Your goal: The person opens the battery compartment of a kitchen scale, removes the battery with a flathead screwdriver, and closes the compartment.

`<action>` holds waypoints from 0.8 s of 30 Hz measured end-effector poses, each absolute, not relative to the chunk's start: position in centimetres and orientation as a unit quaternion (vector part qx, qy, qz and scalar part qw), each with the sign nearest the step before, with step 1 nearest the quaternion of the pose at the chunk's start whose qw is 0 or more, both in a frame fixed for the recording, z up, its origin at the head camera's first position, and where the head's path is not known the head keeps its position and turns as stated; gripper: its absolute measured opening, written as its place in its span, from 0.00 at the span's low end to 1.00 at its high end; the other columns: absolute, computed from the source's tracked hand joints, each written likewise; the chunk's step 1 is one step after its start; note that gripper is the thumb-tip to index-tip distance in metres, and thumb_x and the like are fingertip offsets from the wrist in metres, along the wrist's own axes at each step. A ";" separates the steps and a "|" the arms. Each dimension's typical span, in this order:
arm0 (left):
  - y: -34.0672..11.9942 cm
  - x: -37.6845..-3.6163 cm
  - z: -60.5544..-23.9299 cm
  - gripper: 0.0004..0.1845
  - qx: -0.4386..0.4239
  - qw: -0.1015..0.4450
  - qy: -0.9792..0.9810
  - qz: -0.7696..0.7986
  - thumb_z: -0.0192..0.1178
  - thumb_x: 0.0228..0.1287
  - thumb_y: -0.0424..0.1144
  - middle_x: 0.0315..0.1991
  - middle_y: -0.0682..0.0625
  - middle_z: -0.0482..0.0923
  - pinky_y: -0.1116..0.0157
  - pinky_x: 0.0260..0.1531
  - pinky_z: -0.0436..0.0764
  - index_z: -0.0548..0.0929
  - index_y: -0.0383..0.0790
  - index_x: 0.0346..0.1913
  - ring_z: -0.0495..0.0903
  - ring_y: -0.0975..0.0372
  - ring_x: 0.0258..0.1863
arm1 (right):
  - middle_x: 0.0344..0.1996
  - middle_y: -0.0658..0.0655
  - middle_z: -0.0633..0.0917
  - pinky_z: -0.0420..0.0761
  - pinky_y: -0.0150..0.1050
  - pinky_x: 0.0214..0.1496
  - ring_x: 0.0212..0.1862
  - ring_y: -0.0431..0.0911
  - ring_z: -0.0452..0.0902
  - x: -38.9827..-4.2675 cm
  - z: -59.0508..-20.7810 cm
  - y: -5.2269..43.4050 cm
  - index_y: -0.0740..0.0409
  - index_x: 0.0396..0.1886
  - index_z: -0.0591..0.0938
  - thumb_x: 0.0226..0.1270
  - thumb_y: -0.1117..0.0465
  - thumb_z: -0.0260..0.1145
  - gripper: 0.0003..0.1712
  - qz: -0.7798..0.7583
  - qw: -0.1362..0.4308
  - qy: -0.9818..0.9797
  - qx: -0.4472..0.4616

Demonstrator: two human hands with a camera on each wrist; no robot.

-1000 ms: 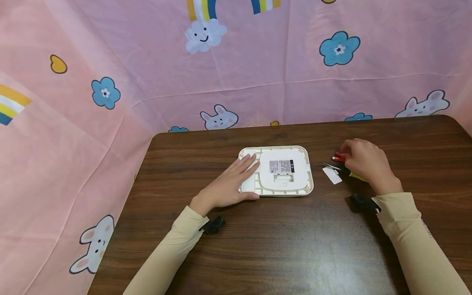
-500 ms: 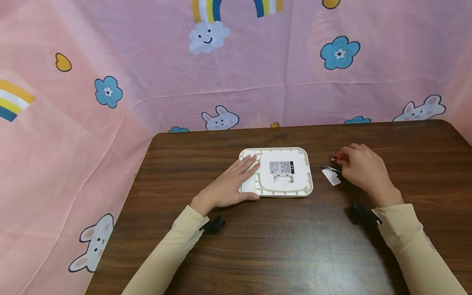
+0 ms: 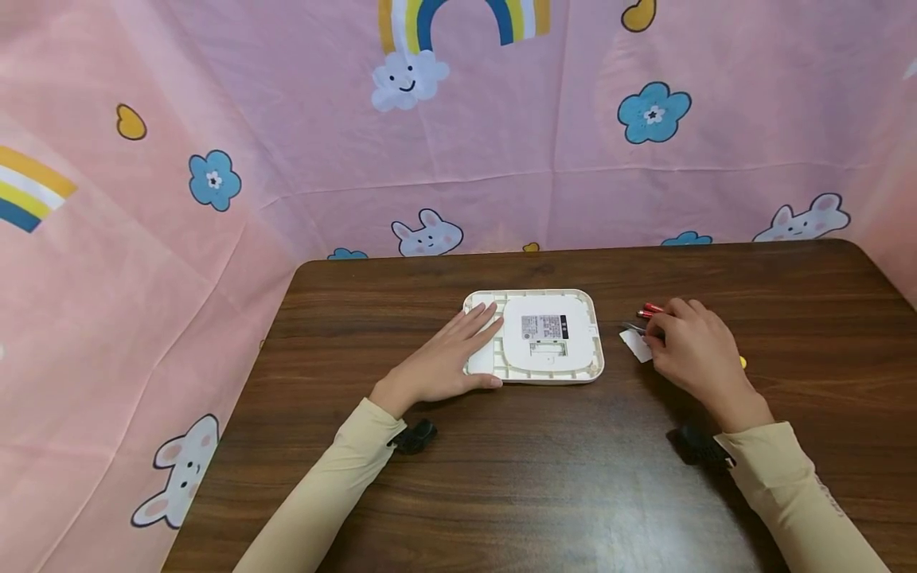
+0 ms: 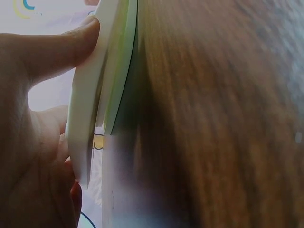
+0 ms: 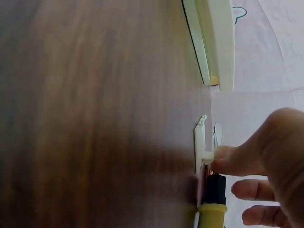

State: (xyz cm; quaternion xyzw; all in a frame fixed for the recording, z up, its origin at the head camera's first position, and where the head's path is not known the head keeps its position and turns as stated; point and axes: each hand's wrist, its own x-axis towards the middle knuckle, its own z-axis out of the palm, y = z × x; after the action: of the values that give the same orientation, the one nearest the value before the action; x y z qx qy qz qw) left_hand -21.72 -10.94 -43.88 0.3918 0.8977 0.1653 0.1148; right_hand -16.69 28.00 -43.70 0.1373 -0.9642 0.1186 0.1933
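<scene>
A white kitchen scale (image 3: 583, 322) lies face down, its battery compartment (image 3: 548, 348) uncovered. My left hand (image 3: 444, 362) rests across its left end with fingers spread and straight; the thumb (image 4: 85, 40) lies against the near edge. To the right, my right hand (image 3: 695, 354) pinches the right end of the small white battery cover (image 3: 634, 346), thumb at its tab in the right wrist view. Just behind the cover lies a screwdriver (image 5: 212, 216) with a yellow and black handle, mostly hidden under the hand. Red batteries (image 3: 650, 310) lie beyond the fingertips.
The brown wooden table (image 3: 501, 477) ends at a pink patterned cloth (image 3: 487, 143) hung behind it and along the left side. Black wrist cameras (image 3: 415, 436) sit under both wrists, low over the tabletop.
My right hand has moved from beside the batteries toward me onto the battery cover's right end, uncovering more of the batteries. The left hand stays on the scale.
</scene>
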 end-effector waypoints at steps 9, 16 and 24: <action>-10.9 -21.9 -44.2 0.52 0.390 0.115 0.899 0.161 0.59 0.73 0.67 0.89 0.51 0.35 0.53 0.88 0.38 0.46 0.48 0.87 0.33 0.57 0.88 | 0.31 0.59 0.82 0.79 0.56 0.40 0.36 0.56 0.74 -16.8 -43.9 27.7 0.58 0.25 0.86 0.56 0.68 0.73 0.03 0.111 0.156 -0.972 0.137; -11.1 -21.7 -44.0 0.53 0.389 0.117 0.899 0.164 0.59 0.73 0.66 0.89 0.50 0.35 0.53 0.88 0.38 0.46 0.47 0.87 0.34 0.56 0.88 | 0.31 0.59 0.82 0.80 0.54 0.42 0.37 0.56 0.75 -16.9 -43.8 27.1 0.58 0.25 0.84 0.56 0.70 0.73 0.06 0.116 0.145 -0.970 0.155; -10.9 -21.8 -44.1 0.52 0.391 0.115 0.898 0.164 0.59 0.74 0.66 0.89 0.50 0.35 0.53 0.88 0.39 0.45 0.47 0.87 0.33 0.57 0.88 | 0.25 0.54 0.82 0.75 0.47 0.32 0.31 0.50 0.74 -16.6 -42.9 26.4 0.55 0.25 0.80 0.58 0.72 0.71 0.11 0.158 0.163 -0.960 0.161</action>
State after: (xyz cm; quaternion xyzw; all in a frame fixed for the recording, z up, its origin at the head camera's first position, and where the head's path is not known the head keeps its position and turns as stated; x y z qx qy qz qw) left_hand -21.77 -10.93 -44.13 0.3910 0.8983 0.1642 0.1147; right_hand -16.60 26.42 -42.87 0.1614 -0.9604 0.1582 0.1631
